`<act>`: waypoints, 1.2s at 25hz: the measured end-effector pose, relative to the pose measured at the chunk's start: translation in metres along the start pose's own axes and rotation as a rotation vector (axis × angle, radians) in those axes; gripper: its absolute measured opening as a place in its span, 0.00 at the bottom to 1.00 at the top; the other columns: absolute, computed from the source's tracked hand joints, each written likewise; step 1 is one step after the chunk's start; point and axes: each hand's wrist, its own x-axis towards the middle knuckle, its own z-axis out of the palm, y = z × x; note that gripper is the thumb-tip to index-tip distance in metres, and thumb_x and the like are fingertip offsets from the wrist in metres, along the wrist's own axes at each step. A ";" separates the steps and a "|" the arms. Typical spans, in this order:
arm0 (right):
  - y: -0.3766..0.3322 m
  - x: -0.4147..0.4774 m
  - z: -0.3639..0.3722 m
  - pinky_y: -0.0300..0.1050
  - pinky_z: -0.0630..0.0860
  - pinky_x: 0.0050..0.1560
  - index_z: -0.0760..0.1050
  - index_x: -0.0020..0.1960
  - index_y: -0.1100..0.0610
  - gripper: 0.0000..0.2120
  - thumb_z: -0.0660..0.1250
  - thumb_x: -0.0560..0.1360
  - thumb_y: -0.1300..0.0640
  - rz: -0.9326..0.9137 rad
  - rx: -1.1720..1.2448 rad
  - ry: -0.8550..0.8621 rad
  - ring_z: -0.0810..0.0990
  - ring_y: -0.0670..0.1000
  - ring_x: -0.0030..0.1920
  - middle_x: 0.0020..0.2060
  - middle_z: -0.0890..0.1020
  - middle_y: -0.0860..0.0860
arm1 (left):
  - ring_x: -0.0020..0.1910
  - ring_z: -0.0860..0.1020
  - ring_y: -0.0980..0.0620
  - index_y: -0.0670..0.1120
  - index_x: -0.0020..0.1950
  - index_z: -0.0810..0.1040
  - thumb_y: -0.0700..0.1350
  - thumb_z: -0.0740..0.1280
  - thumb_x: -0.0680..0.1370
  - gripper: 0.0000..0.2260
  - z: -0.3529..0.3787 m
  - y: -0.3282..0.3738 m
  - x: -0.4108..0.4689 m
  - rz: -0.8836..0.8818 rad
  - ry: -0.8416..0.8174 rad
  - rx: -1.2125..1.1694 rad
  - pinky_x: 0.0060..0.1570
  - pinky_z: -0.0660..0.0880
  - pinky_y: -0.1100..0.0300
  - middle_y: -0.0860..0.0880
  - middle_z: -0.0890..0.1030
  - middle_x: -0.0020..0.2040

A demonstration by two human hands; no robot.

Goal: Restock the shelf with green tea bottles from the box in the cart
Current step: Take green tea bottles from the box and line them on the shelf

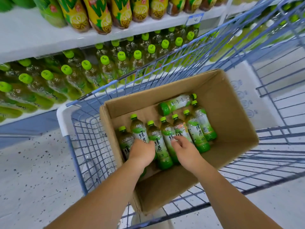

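"So where are the green tea bottles (pixel 158 142)?"

"In the open cardboard box (pixel 231 113), which sits in the blue wire cart (pixel 79 146). Seven lie side by side, with their caps pointing away from the person. An eighth bottle (pixel 176 104) lies crosswise behind them."

"And the hands?"

"Both are down in the box. The left hand (pixel 142 152) is over the second bottle (pixel 137 128) from the left. Its fingers curl down around it, with the tips hidden between bottles. The right hand (pixel 184 149) has its fingers loosely spread. Its fingertips (pixel 177 138) touch labels mid-row and pinch nothing."

"The shelf?"

"The shelf (pixel 38 111) is just beyond the cart, packed with green-capped bottles (pixel 66 75). The board above holds yellow-label bottles (pixel 99 15), and a price tag (pixel 195 19) sits on its edge."
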 end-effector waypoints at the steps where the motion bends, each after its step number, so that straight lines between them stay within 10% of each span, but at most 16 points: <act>1: 0.005 0.008 0.003 0.42 0.67 0.55 0.66 0.75 0.53 0.23 0.57 0.83 0.46 0.015 -0.036 -0.014 0.74 0.50 0.56 0.64 0.76 0.52 | 0.35 0.74 0.50 0.42 0.58 0.76 0.49 0.62 0.81 0.13 0.007 -0.003 0.011 -0.042 0.027 0.001 0.30 0.66 0.59 0.46 0.78 0.43; 13: 0.040 0.071 0.062 0.47 0.76 0.53 0.74 0.62 0.58 0.16 0.67 0.78 0.51 0.147 -0.253 -0.073 0.80 0.57 0.55 0.54 0.81 0.54 | 0.50 0.83 0.41 0.39 0.52 0.80 0.42 0.68 0.79 0.06 0.034 -0.011 0.088 0.016 0.185 0.567 0.38 0.76 0.55 0.41 0.82 0.52; 22: 0.023 0.078 0.061 0.44 0.73 0.40 0.71 0.42 0.53 0.16 0.74 0.68 0.44 0.161 -0.396 -0.055 0.77 0.53 0.39 0.36 0.76 0.48 | 0.56 0.81 0.42 0.38 0.57 0.80 0.43 0.71 0.77 0.12 0.027 0.003 0.102 -0.023 0.101 0.500 0.44 0.75 0.56 0.40 0.81 0.58; 30: 0.022 0.048 0.012 0.43 0.75 0.33 0.73 0.44 0.57 0.20 0.75 0.63 0.44 0.117 -0.327 0.005 0.77 0.47 0.36 0.39 0.80 0.51 | 0.51 0.81 0.41 0.36 0.56 0.78 0.40 0.72 0.76 0.12 0.030 -0.008 0.101 -0.039 0.067 0.420 0.40 0.74 0.56 0.40 0.81 0.54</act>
